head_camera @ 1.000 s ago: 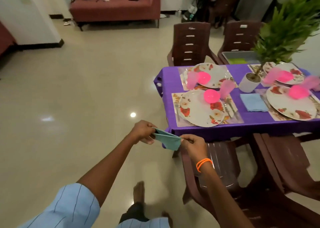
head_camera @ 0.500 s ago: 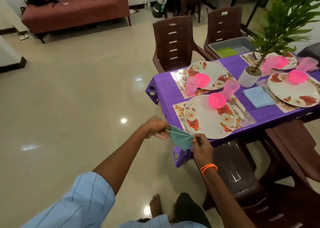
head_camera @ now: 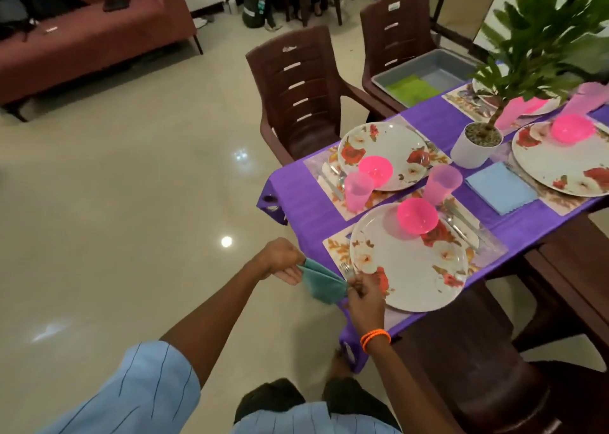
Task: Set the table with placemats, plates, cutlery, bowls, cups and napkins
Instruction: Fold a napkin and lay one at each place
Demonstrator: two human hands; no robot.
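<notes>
A person in a pale blue striped sleeve [head_camera: 138,387] stands at the near corner of a worktop draped in a purple cloth [head_camera: 296,196], a folded teal napkin [head_camera: 321,283] stretched between both hands. The left hand [head_camera: 281,264] pinches the napkin's left end, fingers curled tight around the fabric; the right hand [head_camera: 364,293], an orange band [head_camera: 375,338] at its wrist, pinches the other end, its grip closed on the cloth just over the worktop's edge and beside a fork [head_camera: 347,270]. The napkin hangs in the air at the corner, not yet laid down.

Just beyond the right hand, a floral plate [head_camera: 412,269] sits on a placemat [head_camera: 339,247], carrying a pink bowl [head_camera: 418,215] near its far rim, with a pink cup [head_camera: 442,185] behind it and cutlery [head_camera: 459,218] to its right. A second plate [head_camera: 384,152] across the worktop holds another pink bowl, a cup touching its near side. A light blue napkin [head_camera: 501,188] lies flat between settings, near a white pot [head_camera: 474,147] with a leafy plant. A grey tray [head_camera: 425,74] rests on a brown chair [head_camera: 392,31] at the far side.
</notes>
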